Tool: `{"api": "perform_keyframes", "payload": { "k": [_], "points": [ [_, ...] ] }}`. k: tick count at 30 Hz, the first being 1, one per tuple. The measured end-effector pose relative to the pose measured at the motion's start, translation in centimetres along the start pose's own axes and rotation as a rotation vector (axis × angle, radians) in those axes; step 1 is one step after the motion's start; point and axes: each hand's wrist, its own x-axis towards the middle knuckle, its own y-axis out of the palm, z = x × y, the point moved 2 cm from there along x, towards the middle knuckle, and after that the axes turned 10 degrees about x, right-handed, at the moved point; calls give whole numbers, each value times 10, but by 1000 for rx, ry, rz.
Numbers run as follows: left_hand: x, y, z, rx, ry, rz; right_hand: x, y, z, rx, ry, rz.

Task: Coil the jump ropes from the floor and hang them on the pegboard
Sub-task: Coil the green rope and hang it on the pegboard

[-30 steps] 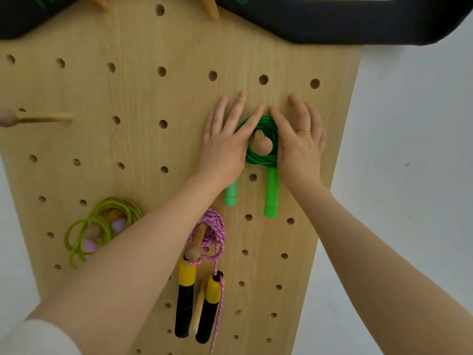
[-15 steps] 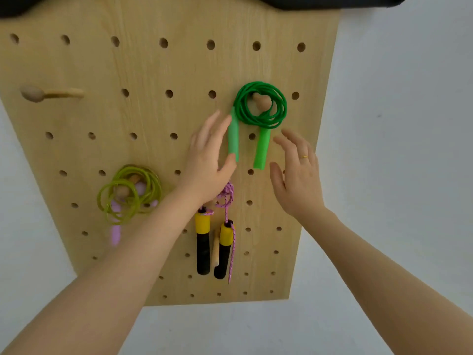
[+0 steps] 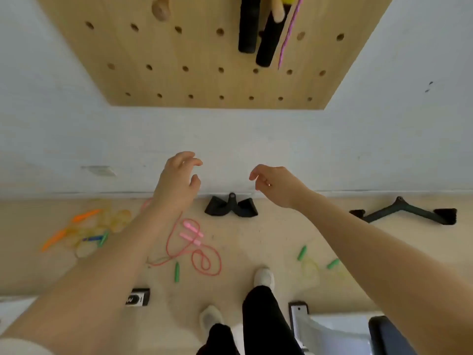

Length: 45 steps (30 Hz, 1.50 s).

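Observation:
The lower part of the wooden pegboard (image 3: 199, 73) fills the top of the view, with the black handles (image 3: 258, 29) of a hung rope dangling at its upper edge. On the floor lie loose jump ropes: a pink one (image 3: 194, 242) below my left hand, an orange-handled one (image 3: 76, 226) at the left, and a pale one with green handles (image 3: 309, 262) at the right. My left hand (image 3: 176, 183) and my right hand (image 3: 273, 184) hang in the air in front of the wall, fingers loosely curled, holding nothing.
A black cable-machine handle (image 3: 231, 207) lies against the wall between my hands, and a black bar attachment (image 3: 404, 213) lies at the right. A green handle (image 3: 176, 271) lies near my feet (image 3: 263, 276). A white and black object (image 3: 340, 326) stands at bottom right.
My view has tilted down from the pegboard to the floor. Both hands have dropped away from the hung green rope, which is out of view now.

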Motion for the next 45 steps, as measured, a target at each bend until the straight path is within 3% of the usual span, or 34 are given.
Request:
{"api": "perform_keyframes", "payload": {
  "k": [4,9,15,19,26,29,33,37,40,45],
  "points": [
    [-51,97,59,-30,-178,240,24,94,-66,-17,182,253],
    [-103,223,114,-191,-490,364,62,216,-166,-11,347,409],
    [-137,395,207,-243,-930,459,118,367,-273,-87,374,564],
    [-168,497,283,-196,-1033,474,160,462,-338,-146,329,616],
    [-214,620,386,105,-970,470,217,597,-409,-161,204,613],
    [-215,653,402,212,-915,471,231,623,-414,-127,123,583],
    [-198,670,411,150,-927,404,239,625,-414,-77,43,559],
    [-168,646,371,-162,-820,403,239,595,-403,-56,10,521],
    [-139,598,314,-304,-571,498,234,558,-370,-4,-50,560],
    [-89,484,233,-487,-385,431,226,472,-290,283,-151,629]
  ]
}}
